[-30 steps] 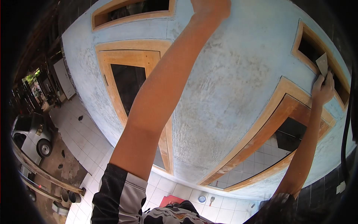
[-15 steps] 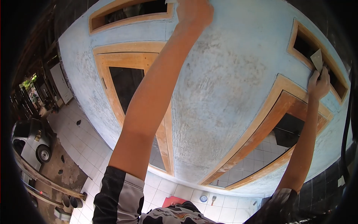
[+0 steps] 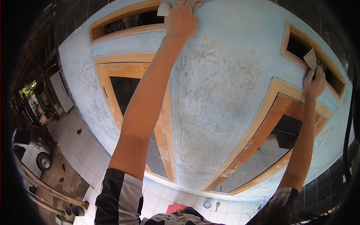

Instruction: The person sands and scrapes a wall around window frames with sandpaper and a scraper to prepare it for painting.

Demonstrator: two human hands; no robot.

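Observation:
My left hand (image 3: 182, 19) is raised against the upper part of the blue wall (image 3: 225, 63), beside the left vent opening. Its fingers press on a pale, flat scraper (image 3: 163, 9), mostly covered by the hand and cut off by the top of the view. Up at the right, my right hand (image 3: 315, 82) is closed round a putty knife (image 3: 310, 60), whose light blade points up in front of the right vent frame (image 3: 339, 83). Dark and pale patches mottle the wall between the two wooden frames.
Below the vents stand a left wooden frame (image 3: 123, 58) and a right wooden frame (image 3: 258, 123) with dark glass. On the white tile floor (image 3: 159, 191) lie a red object (image 3: 176, 208), a small round container (image 3: 207, 205) and a brush (image 3: 217, 205). A car (image 3: 33, 146) is parked at left.
My left hand has come lower and leftward in view, showing more of the flat scraper. The right hand with the putty knife appears slightly further left; the view has shifted a little too.

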